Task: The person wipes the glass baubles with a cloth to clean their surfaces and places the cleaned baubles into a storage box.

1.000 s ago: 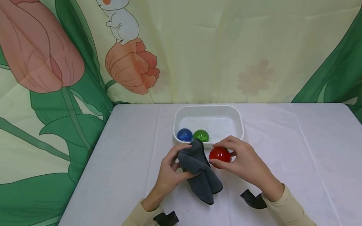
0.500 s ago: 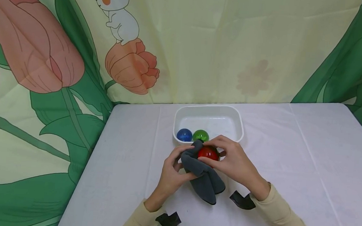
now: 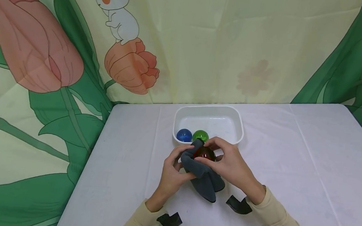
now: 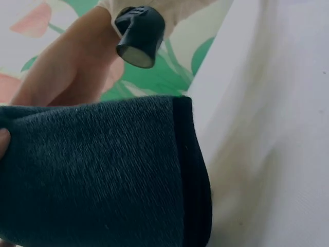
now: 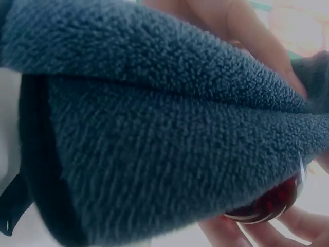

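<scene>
My left hand (image 3: 172, 173) grips a folded dark grey-blue cloth (image 3: 203, 181) with a black edge, held over the white table. In the right wrist view the cloth (image 5: 169, 144) shows a looped, towel-like pile. Fingers and thumb of my right hand (image 3: 228, 161) hold a shiny red ball (image 3: 206, 153) against the cloth's upper fold. Part of the ball (image 5: 272, 200) is hidden behind the cloth in the right wrist view. The left wrist view is mostly filled by the cloth (image 4: 97, 170), and the ball does not show there.
Just beyond my hands stands a white rectangular tray (image 3: 224, 124). A blue ball (image 3: 184, 135) and a green ball (image 3: 200, 135) lie side by side at its near left. Behind the white-covered table (image 3: 128, 141) hangs a printed flower curtain (image 3: 204, 51).
My right hand has carried the red ball leftward from beside the cloth into its fold, and the ball now looks darker. My left hand has shifted slightly to the right with the cloth.
</scene>
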Motion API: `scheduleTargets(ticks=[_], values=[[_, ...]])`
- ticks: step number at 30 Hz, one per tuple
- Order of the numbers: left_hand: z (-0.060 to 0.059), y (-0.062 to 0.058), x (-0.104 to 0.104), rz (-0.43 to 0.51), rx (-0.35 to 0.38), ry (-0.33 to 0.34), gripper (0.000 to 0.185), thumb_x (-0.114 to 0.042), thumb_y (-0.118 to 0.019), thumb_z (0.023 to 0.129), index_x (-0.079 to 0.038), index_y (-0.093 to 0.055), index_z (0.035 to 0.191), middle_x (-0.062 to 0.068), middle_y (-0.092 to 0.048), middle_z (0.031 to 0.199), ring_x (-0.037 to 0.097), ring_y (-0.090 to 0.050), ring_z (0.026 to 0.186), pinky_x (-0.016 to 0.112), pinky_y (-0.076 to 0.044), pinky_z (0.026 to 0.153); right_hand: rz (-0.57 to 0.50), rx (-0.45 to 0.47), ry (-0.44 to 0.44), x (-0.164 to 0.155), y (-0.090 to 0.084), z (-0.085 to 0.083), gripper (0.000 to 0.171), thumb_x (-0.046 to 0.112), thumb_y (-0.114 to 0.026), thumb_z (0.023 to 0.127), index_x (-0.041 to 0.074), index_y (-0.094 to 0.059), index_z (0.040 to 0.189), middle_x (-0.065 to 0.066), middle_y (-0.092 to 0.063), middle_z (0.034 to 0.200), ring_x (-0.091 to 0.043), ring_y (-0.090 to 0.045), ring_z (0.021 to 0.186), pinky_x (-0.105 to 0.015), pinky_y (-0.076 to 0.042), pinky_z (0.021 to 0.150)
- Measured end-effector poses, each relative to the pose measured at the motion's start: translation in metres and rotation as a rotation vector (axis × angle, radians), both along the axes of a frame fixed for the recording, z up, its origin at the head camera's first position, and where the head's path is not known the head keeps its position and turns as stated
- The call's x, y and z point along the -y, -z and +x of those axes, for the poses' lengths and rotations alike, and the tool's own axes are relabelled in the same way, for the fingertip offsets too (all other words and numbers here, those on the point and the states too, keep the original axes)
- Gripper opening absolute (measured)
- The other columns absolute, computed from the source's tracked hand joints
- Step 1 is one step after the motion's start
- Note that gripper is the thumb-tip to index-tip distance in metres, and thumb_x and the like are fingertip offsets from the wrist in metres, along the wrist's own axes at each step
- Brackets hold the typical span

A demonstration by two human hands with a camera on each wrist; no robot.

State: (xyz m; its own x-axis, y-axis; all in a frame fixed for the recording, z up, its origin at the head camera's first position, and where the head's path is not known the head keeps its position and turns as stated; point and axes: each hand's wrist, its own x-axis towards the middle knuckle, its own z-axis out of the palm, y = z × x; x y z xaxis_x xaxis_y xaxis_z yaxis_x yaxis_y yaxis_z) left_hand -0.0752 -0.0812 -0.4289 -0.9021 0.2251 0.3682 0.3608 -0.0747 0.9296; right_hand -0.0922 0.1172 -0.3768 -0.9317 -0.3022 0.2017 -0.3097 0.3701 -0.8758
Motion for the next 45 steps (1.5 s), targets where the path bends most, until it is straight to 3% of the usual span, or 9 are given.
scheduleTargets(ticks=[7,11,13,18,27,32,38,45], values=[[0.000,-0.001,0.003,0.028,0.010,-0.009,0.061,0.004,-0.080,0.078,0.003,-0.054,0.133,0.022,-0.052,0.137,0.019,-0.054,0.126,0.036,-0.050,0.101,-0.040,0.055,-0.088,-0.009,-0.002,0.006,0.037,0.024,-0.072,0.092,0.012,-0.063,0.126,-0.005,-0.066,0.124,-0.021,-0.065,0.112,-0.030,-0.060,0.083],[-0.001,-0.004,0.003,0.036,0.025,-0.021,0.062,0.006,-0.079,0.077,0.002,-0.054,0.133,0.020,-0.052,0.137,0.019,-0.054,0.125,0.037,-0.051,0.099,-0.095,0.040,-0.196,-0.020,0.000,0.007,0.048,0.010,-0.070,0.092,0.007,-0.055,0.138,-0.011,-0.057,0.139,-0.025,-0.060,0.122,-0.031,-0.057,0.090],[-0.002,-0.005,0.003,0.041,0.034,-0.024,0.062,0.007,-0.079,0.076,0.001,-0.055,0.133,0.019,-0.053,0.136,0.019,-0.055,0.123,0.037,-0.052,0.099,-0.115,0.012,-0.247,-0.025,0.004,0.006,0.054,0.003,-0.070,0.091,0.006,-0.051,0.142,-0.013,-0.053,0.144,-0.021,-0.058,0.125,-0.032,-0.056,0.092],[-0.003,-0.007,0.003,0.041,0.024,-0.018,0.063,0.006,-0.080,0.076,0.002,-0.054,0.133,0.020,-0.053,0.136,0.018,-0.056,0.122,0.038,-0.053,0.097,-0.117,-0.084,-0.298,-0.032,0.012,0.005,0.059,-0.003,-0.071,0.088,0.007,-0.051,0.143,-0.014,-0.053,0.144,-0.006,-0.054,0.126,-0.034,-0.057,0.091],[-0.002,-0.013,-0.002,0.000,-0.016,-0.029,0.065,0.013,-0.080,0.071,0.000,-0.058,0.130,0.019,-0.054,0.134,0.025,-0.053,0.127,0.035,-0.046,0.106,-0.156,-0.147,-0.294,-0.034,0.014,0.004,0.055,-0.006,-0.070,0.087,0.005,-0.055,0.139,-0.013,-0.058,0.136,-0.007,-0.058,0.121,-0.030,-0.057,0.090],[-0.003,-0.015,-0.003,-0.012,-0.021,-0.014,0.066,0.014,-0.080,0.070,0.001,-0.058,0.130,0.019,-0.053,0.135,0.025,-0.052,0.128,0.034,-0.044,0.107,-0.208,-0.061,-0.292,-0.033,0.013,0.003,0.053,-0.005,-0.068,0.088,0.003,-0.055,0.139,-0.017,-0.059,0.133,-0.007,-0.059,0.118,-0.026,-0.056,0.091],[-0.005,-0.015,-0.005,-0.037,-0.047,-0.014,0.070,0.012,-0.083,0.068,-0.003,-0.057,0.131,0.016,-0.054,0.136,0.026,-0.053,0.126,0.035,-0.048,0.104,-0.243,0.106,-0.238,-0.031,0.010,0.004,0.052,0.003,-0.069,0.090,0.004,-0.054,0.141,-0.017,-0.055,0.142,-0.005,-0.059,0.121,-0.024,-0.053,0.095],[-0.006,-0.014,-0.007,-0.053,-0.069,-0.039,0.069,0.011,-0.084,0.068,-0.003,-0.057,0.131,0.015,-0.055,0.136,0.025,-0.055,0.125,0.033,-0.055,0.096,-0.278,0.230,-0.210,-0.030,0.012,0.004,0.051,0.009,-0.067,0.094,0.007,-0.052,0.143,-0.015,-0.050,0.147,-0.018,-0.061,0.122,-0.023,-0.054,0.094]])
